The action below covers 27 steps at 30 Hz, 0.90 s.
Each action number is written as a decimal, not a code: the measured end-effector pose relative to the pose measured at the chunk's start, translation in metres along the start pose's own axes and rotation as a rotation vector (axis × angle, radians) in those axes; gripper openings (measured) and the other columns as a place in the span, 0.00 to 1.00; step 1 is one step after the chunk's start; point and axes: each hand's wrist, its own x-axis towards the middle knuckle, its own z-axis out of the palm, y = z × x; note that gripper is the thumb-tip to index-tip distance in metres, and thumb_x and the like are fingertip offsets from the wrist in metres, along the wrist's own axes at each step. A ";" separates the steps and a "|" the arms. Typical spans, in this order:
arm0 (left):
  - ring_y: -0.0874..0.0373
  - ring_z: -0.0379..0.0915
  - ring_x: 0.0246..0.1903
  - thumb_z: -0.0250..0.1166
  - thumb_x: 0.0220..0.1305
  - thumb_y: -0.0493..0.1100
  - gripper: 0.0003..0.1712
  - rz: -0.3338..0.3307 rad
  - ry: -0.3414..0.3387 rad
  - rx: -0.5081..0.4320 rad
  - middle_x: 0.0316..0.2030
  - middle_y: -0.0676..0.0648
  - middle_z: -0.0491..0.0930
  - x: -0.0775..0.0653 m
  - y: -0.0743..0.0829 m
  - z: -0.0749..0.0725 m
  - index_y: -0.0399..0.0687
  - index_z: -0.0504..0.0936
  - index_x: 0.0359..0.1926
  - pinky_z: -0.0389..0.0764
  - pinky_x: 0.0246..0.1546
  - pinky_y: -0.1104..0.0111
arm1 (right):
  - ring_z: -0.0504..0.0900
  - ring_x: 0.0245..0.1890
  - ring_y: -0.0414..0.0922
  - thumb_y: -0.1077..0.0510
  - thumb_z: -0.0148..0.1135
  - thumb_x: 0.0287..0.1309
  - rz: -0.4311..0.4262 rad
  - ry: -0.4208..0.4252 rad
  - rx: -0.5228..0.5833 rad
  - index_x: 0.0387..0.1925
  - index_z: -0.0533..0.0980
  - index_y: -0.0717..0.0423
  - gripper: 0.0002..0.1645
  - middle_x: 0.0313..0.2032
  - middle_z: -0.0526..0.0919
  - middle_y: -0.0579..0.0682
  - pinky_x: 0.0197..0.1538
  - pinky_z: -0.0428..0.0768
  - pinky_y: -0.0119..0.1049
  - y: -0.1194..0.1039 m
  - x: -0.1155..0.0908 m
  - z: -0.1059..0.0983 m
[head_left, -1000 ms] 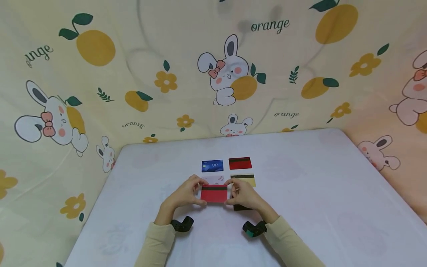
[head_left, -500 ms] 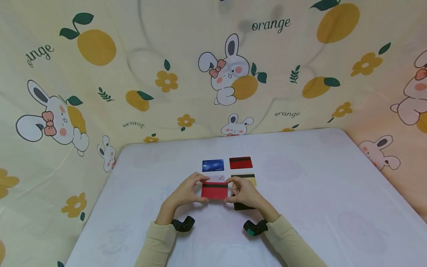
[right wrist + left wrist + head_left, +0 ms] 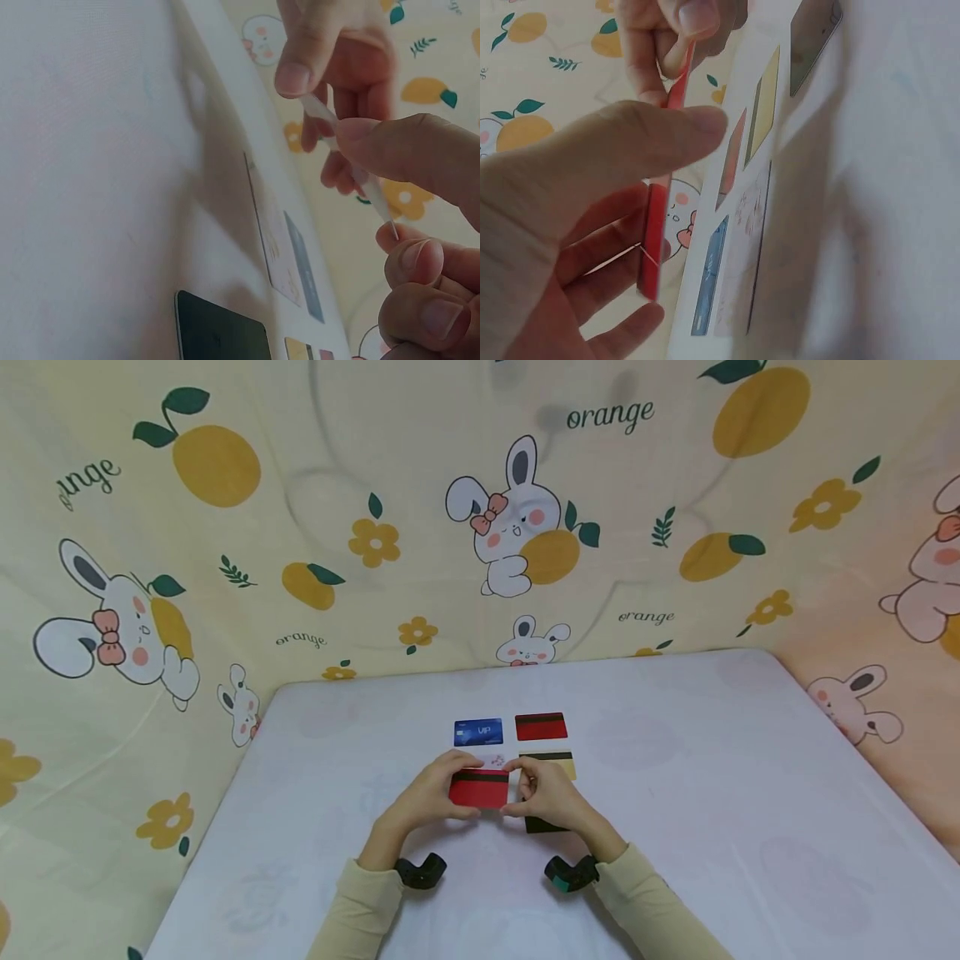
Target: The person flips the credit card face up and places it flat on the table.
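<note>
A red card with a dark magnetic stripe [image 3: 480,790] is held by both hands over the table, its striped side facing the head camera. The left hand [image 3: 431,793] pinches its left part, thumb along the near edge and fingers at the far edge. At the right end the right hand [image 3: 551,793] pinches it between thumb and fingers. In the left wrist view the red card [image 3: 653,240] appears almost edge-on, well above the tabletop. Behind it lies a pale card with a small pink pattern [image 3: 492,761], partly covered in the head view. A black card [image 3: 543,826] lies partly under the right hand.
Farther back on the white table [image 3: 697,793] lie a blue VIP card [image 3: 478,732] and another red striped card [image 3: 542,727]. A gold striped card [image 3: 561,767] lies just beyond the right hand. A printed cloth [image 3: 420,460] hangs behind the table.
The red card first shifted slightly away from the body, then slightly left. The left hand has slid right along it and covers more of it. The right hand has barely moved.
</note>
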 end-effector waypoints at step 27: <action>0.53 0.73 0.52 0.74 0.50 0.39 0.30 0.026 -0.005 -0.029 0.54 0.44 0.77 -0.001 0.008 0.003 0.44 0.78 0.57 0.79 0.54 0.58 | 0.66 0.21 0.30 0.60 0.77 0.42 -0.130 0.016 0.086 0.50 0.75 0.62 0.31 0.23 0.75 0.57 0.26 0.67 0.24 -0.004 0.001 0.004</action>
